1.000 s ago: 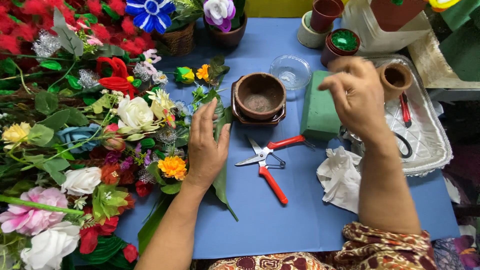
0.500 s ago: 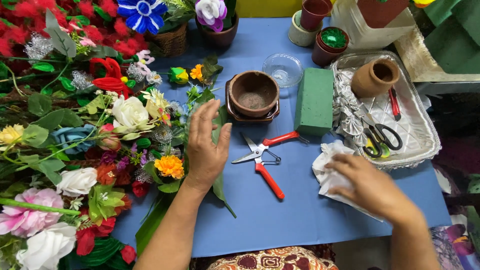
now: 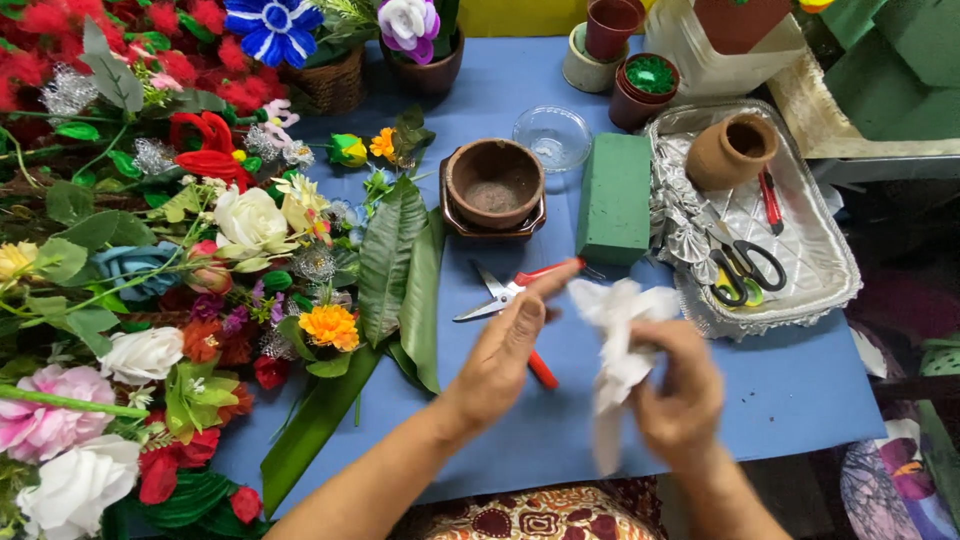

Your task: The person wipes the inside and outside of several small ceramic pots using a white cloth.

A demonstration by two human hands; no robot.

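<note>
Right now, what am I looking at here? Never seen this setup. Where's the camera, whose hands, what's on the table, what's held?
There is no machine: a person works with two bare hands, and the single camera sits on their head, looking down over a blue table.

The right hand grips a crumpled white tissue. The left hand reaches toward that tissue, fingers spread, holding nothing; whether it touches the tissue is hard to tell.

Under the left hand lie red-handled pruning shears. Behind them sit a brown bowl on a dark tray, a green foam block and a small clear glass dish. To the right, a foil tray holds a clay pot and black-handled scissors. The left side is heaped with artificial flowers and long green leaves.
</note>
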